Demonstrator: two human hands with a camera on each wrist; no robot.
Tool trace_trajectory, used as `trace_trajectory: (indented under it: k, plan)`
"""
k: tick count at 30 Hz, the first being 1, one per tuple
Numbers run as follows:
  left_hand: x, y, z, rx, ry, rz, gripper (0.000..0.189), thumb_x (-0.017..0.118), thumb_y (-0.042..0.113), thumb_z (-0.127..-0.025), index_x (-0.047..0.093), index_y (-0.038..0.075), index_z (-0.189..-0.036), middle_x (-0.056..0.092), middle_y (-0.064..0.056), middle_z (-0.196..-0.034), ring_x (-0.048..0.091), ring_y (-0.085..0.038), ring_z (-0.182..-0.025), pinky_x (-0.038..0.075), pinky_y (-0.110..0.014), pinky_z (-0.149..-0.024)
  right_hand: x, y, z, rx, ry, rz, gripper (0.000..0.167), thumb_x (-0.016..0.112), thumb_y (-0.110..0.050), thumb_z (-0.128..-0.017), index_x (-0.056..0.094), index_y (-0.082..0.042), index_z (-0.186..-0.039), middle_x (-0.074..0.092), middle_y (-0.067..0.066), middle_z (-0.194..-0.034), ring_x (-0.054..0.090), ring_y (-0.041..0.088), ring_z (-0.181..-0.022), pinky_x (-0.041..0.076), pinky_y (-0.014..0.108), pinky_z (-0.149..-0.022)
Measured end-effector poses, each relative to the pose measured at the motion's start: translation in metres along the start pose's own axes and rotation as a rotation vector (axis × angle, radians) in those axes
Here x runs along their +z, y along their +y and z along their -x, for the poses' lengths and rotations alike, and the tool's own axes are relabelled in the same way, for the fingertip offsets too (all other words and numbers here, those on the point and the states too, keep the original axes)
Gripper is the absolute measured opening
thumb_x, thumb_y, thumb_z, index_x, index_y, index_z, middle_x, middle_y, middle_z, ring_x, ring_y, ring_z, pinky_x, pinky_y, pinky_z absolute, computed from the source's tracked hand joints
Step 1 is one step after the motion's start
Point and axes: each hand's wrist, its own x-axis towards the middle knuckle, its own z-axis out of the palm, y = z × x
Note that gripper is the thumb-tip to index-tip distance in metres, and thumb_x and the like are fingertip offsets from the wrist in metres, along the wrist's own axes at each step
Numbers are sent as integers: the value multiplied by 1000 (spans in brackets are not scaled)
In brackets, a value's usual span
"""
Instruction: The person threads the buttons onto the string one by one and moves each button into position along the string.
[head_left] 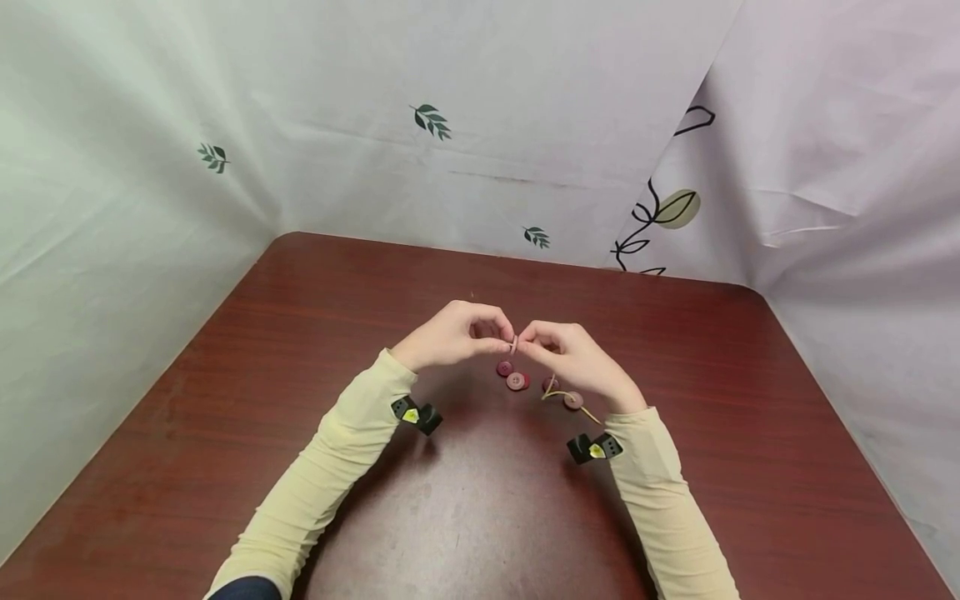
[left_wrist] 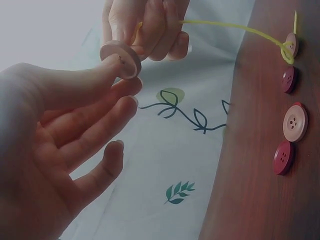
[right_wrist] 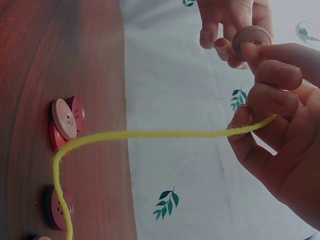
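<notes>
Left hand (head_left: 457, 333): thumb and forefinger pinching one dusty-pink button (head_left: 514, 344); remaining fingers loosely spread, clear of the pinch.

Right hand (head_left: 577, 358): fingers bent, holding a yellow string (right_wrist: 150, 134); fingertips against the same dusty-pink button, on the side opposite the left fingers.

Dusty-pink button, one: raised above the table (head_left: 450, 517), tilted up on edge between both sets of fingertips. Passage of string through its holes: hidden by the fingers, cannot tell.

Yellow string, one length: leading out of the right fingers, down to the table, then bending towards the right wrist, with a small loop near its far end.

Loose buttons on the table, five:
- magenta button (head_left: 505, 367), just below the left fingertips, on the body side;
- pale pink button (head_left: 515, 381), slightly nearer the body than the magenta one, lying partly over the next item;
- red button (head_left: 526, 381), mostly covered;
- mauve button (left_wrist: 288, 80), beneath the right fingers;
- brownish-pink button (head_left: 572, 404), between the right fingers and right wrist, string across it.

Pale yellow sleeves (head_left: 360, 417), two: behind the fingers, up to the wrists.

White cloth (head_left: 337, 183), leaf-printed: beyond the fingers, past the table's far edge.
</notes>
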Motion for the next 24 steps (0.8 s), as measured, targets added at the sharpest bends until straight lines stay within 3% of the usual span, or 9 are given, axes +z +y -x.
trace_trajectory:
  k: [6, 12, 18, 24]
  plan:
    - [0, 1, 0, -23, 9, 1, 5, 73, 12, -85, 68, 12, -88, 70, 1, -81, 58, -8, -68, 49, -25, -66, 2, 3, 1, -12, -41, -56, 7, 66, -20, -92, 65, -15, -95, 49, -3, -62, 40, 6, -51, 36, 23, -48]
    - [1, 1, -1, -36, -2, -1, 4, 71, 10, -87, 68, 9, -90, 70, 0, -80, 59, -9, -70, 49, -29, -68, 5, 1, 1, 11, -17, -55, 13, 71, -29, -88, 63, -19, -90, 50, -4, -63, 39, 6, -49, 32, 23, -44]
    - [1, 0, 0, -34, 12, 10, 5, 70, 13, -88, 68, 9, -90, 70, -4, -79, 59, -9, -70, 48, -28, -68, 8, 2, -1, -12, 47, -35, 16, 72, -26, -87, 61, -20, -97, 58, -2, -68, 49, 14, -52, 41, 24, -49]
    - [1, 0, 1, -50, 24, 20, 4, 69, 13, -89, 69, 10, -92, 69, -1, -81, 60, -8, -71, 49, -27, -68, 8, 1, -2, -72, 94, -34, 23, 72, -24, -88, 61, -20, -107, 68, 0, -82, 61, 18, -69, 46, 25, -63]
